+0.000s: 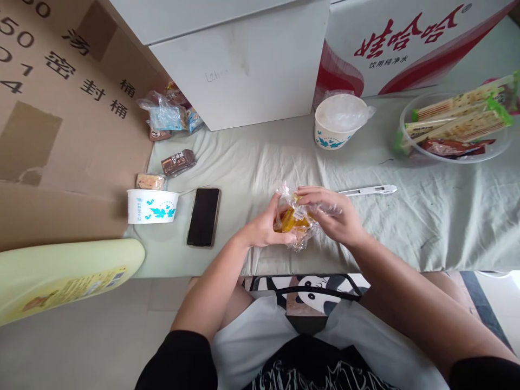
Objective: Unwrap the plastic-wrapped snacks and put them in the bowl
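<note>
In front of me, at the near edge of the cloth-covered table, my left hand (264, 226) curls round a yellow item in crinkled clear plastic wrapping (296, 219). Its exact kind is hidden by the wrap and my fingers. From the other side my right hand (341, 216) has bent fingers closed on the wrapping's top and right part. Just beyond the right hand lies a slim white utility knife (371, 190). To the left a black phone (203, 216) lies face up.
A paper cup (152, 207) and wrapped snacks (179, 162) sit at the left by a cardboard box (73, 135). Another paper cup (337, 127) holds clear plastic. A plastic bowl (450, 154) of snacks stands right. White boxes (244, 70) line the back.
</note>
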`<state>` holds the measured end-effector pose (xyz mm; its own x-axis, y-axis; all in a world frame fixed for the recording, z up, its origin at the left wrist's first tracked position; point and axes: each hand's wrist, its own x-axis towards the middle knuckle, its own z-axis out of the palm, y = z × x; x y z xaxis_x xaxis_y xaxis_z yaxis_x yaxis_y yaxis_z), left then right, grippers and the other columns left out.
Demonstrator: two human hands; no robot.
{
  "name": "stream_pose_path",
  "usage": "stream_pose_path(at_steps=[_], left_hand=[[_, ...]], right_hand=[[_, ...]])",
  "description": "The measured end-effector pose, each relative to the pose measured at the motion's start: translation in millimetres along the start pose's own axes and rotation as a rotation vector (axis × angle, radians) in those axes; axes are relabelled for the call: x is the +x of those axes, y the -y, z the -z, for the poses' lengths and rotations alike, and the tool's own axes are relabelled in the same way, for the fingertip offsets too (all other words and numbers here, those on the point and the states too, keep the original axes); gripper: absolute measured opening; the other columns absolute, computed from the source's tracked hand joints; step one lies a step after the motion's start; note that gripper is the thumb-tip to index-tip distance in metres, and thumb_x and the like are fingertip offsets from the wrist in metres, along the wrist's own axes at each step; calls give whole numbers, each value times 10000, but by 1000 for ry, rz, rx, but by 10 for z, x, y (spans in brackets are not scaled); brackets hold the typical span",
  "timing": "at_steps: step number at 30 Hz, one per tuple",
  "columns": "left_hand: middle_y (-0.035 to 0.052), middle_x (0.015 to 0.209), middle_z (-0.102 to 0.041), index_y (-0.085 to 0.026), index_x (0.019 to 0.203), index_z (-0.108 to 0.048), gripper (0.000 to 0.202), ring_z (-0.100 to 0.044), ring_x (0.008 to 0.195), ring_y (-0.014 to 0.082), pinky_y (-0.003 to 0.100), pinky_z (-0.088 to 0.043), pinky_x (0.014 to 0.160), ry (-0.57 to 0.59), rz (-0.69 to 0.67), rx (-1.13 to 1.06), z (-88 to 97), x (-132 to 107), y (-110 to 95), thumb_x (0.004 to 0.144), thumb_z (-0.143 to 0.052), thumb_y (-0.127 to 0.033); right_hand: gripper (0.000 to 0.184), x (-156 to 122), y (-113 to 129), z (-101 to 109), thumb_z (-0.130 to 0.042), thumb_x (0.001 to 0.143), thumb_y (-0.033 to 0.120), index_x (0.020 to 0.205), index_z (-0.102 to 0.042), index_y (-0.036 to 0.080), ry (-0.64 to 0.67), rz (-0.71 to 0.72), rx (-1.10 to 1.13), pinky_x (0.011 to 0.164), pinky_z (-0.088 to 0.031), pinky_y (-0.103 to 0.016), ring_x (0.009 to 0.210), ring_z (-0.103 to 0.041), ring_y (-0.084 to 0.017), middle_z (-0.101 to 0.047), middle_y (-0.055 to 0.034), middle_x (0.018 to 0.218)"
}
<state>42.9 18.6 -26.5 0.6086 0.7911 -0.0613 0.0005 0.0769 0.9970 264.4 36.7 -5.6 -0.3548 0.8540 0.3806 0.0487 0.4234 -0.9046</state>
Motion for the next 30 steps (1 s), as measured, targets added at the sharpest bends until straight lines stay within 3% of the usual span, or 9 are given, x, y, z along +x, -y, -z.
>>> stream_pose_path(at_steps=[2,5,9,12,15,18,21,25,30], left_hand=[[109,1365,-645,-407,1653,-63,1116,-714,1138,275,480,-606,961,20,-11,15,-7,12,-26,822,-806,-360],[104,1365,-653,-407,1654,-63,1040,-725,1091,257,457,-617,935,-11,-37,20,-27,12,-17,877,-753,-358],[110,1557,-515,-424,1655,-41,873,-641,1281,260,462,-568,1037,-87,-68,105,-65,5,71,984,-599,-392],[82,1628,-432,-422,1638,-185,718,-522,1424,267,474,-494,1137,-174,-144,240,-67,10,114,1012,-538,-395],[85,1557,-506,-371,1570,-371,564,-512,1417,262,477,-437,1185,-299,-194,375,-23,18,94,1025,-513,-387],[89,1411,-599,-319,1448,-522,443,-572,1308,253,451,-464,1141,-437,-169,459,53,23,48,1014,-543,-402],[91,1336,-603,-297,1406,-551,422,-616,1173,218,360,-546,985,-575,-122,467,145,21,30,1007,-551,-435],[83,1367,-578,-303,1392,-537,420,-593,1193,203,320,-530,967,-667,-140,477,275,28,74,995,-568,-436],[78,1328,-578,-310,1385,-523,415,-605,1136,193,342,-516,981,-678,-185,479,286,76,152,996,-564,-448]], right_hand=[[262,-12,12,15,-515,981,209,1084,-749,267,31,143,-165,1046,-523,-495,1163,-682,-244,-736,-73,1178],[331,-46,10,-20,-510,973,258,1225,-725,250,20,196,-390,992,-521,-504,1163,-628,-278,-644,-120,1220],[411,-97,-38,-160,-511,972,295,1354,-656,249,-30,189,-640,933,-491,-511,1087,-609,-296,-604,-118,1089],[461,-112,-45,-255,-490,976,270,1429,-575,265,-27,194,-664,976,-468,-519,1222,-596,-328,-640,-125,1169],[544,-95,-6,-240,-487,977,285,1519,-445,256,35,179,-567,1066,-443,-558,1427,-488,-359,-634,-139,1361],[486,-68,-11,-48,-484,957,226,1441,-510,259,-29,169,-567,1094,-443,-577,1420,-515,-343,-680,-119,1336],[425,-93,-138,275,-500,905,158,1302,-627,245,-156,51,-773,1073,-459,-591,1321,-594,-348,-733,-113,1220],[339,-190,-408,664,-574,887,278,1195,-711,237,-67,-188,-981,1014,-478,-631,1294,-582,-394,-702,-131,1304],[315,-158,-392,731,-518,965,429,1048,-751,236,-130,-271,-847,868,-525,-511,999,-696,-325,-767,-113,1045]])
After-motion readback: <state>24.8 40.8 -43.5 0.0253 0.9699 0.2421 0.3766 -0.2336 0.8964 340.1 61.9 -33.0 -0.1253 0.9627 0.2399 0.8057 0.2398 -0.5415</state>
